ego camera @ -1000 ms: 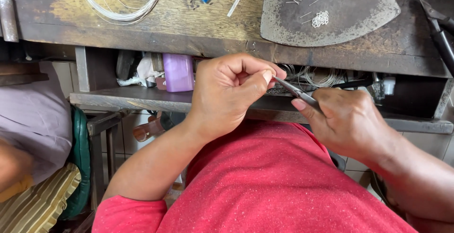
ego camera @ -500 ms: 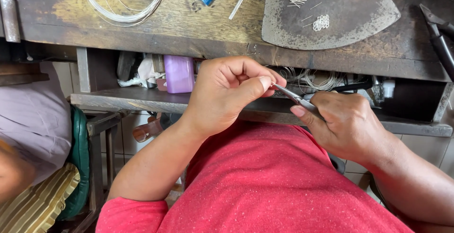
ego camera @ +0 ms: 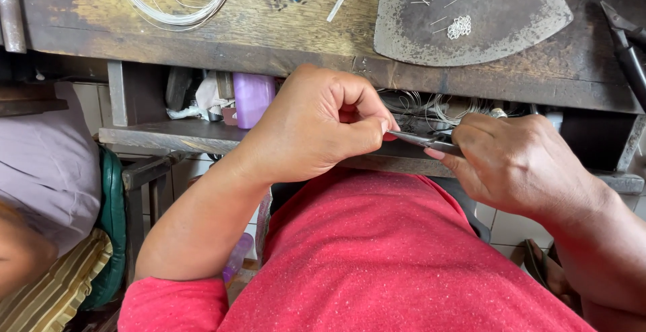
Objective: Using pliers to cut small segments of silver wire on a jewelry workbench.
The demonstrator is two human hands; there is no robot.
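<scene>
Fingertips (ego camera: 377,128) of left hand (ego camera: 316,130) pinched together at plier tips; piece too small to see. Right hand (ego camera: 518,163) closed round small pliers (ego camera: 420,140), just near of bench (ego camera: 269,42) edge, over lap. Risk: tiny piece slips, drops into lap if pinch loosens.

Soft even daylight; sharp focus (shadowed under-bench recess)

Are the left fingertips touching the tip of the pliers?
Touching. The head view shows the left hand pinching its thumb and forefinger against the tip of the pliers, held by the right hand.
</scene>
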